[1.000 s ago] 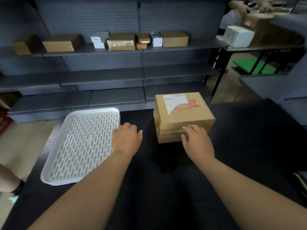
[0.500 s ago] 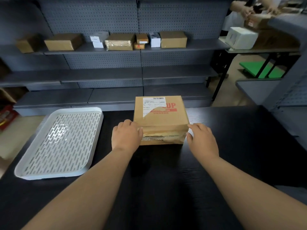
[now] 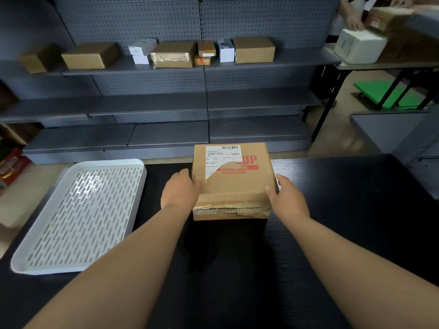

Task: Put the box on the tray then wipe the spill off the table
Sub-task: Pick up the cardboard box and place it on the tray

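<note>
L hand [image 3: 180, 192] is pressed flat against the left side of the box [image 3: 234, 184], thumb hooked over the top edge near the torn label. R hand [image 3: 288, 198] mirrors it on the right side, thumb on top, fingers down the far side and out of sight. Both hands clamp the box betw. them. Can't tell if the box bottom is touching the table [image 3: 344, 210] or just off it; a dark shadow lies right under and in front.

Box: brown cardboard, white shipping label w/ barcode on top, label partly peeled, red print beside it, clear tape wrinkled along the near edge. It sits at the far-middle of the black table.

Tray [image 3: 78, 214]: white, slotted, raised rim, lying flat at the table's left end, near corner at the table edge. Apart from the box, w/ a strip of bare black tabletop betw. them. L forearm runs along that strip. Nothing sits in the tray. Can't make out a spill on the dark top.

Beyond the table: grey pegboard shelving [image 3: 204, 100]. Upper shelf carries a row of small parcels [image 3: 173, 54], brown and white. At far right a second table [image 3: 384, 65] w/ a white box [image 3: 358, 46] and another person's hands [image 3: 354, 21] on a carton. Green flat item [image 3: 389, 95] on the floor beneath it.
</note>
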Tool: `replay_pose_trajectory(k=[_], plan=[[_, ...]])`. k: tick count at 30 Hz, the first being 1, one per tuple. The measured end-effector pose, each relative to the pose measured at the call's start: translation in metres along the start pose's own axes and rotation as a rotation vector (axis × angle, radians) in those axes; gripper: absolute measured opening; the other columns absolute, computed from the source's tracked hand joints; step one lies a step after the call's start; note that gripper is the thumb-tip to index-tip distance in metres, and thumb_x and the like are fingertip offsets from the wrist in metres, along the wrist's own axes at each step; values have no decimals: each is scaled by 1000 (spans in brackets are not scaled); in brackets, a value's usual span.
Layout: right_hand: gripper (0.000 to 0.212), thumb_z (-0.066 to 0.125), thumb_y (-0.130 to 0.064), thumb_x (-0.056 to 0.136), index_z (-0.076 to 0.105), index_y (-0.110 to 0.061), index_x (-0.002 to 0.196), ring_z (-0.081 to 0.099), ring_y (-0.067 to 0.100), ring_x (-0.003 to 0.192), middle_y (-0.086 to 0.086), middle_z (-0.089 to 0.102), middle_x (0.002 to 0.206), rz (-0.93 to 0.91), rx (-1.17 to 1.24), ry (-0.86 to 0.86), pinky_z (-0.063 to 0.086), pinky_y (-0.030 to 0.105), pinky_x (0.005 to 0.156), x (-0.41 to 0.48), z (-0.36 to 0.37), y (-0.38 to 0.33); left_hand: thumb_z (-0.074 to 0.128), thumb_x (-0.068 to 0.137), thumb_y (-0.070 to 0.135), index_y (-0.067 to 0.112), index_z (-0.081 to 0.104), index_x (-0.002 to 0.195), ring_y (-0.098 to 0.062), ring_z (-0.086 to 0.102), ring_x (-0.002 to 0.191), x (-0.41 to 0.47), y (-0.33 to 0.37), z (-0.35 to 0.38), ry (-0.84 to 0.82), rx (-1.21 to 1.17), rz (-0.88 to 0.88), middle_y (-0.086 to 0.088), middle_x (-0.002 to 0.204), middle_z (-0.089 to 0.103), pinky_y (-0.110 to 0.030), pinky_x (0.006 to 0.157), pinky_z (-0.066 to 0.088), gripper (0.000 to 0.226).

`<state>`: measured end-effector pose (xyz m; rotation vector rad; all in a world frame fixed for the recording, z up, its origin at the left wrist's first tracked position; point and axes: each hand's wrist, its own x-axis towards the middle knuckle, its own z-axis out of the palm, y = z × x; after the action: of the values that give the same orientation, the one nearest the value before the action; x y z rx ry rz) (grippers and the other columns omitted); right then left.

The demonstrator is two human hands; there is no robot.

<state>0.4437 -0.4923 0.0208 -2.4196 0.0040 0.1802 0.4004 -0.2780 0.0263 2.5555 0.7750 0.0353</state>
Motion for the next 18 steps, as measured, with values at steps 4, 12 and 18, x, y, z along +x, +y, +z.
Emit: replay_pose_trajectory(k=[4,12,18], plan=[[41,45,-32,98,44,-17,137,53,24,114,3,56,129,68,76,-56,45,39,90,10,3,0,40,96,27,6,51,124,-27,59,100,14,7,5,-50,-60,-20,-11,114,61,-38,82,50,36],[33,50,-22,98,52,-18,130,53,22,113,1,58,124,174,374,-70,46,38,91,15,8,2,40,93,20,2,56,107,-10,45,58,28,15,16,-35,-320,-151,-6,87,59,-24,48,35,28],[33,50,-16,97,52,-17,130,53,19,109,1,59,123,171,462,-73,46,33,84,10,6,6,43,92,22,6,49,126,-10,48,62,26,18,7,-24,-384,-216,-1,87,56,-26,56,42,38]])
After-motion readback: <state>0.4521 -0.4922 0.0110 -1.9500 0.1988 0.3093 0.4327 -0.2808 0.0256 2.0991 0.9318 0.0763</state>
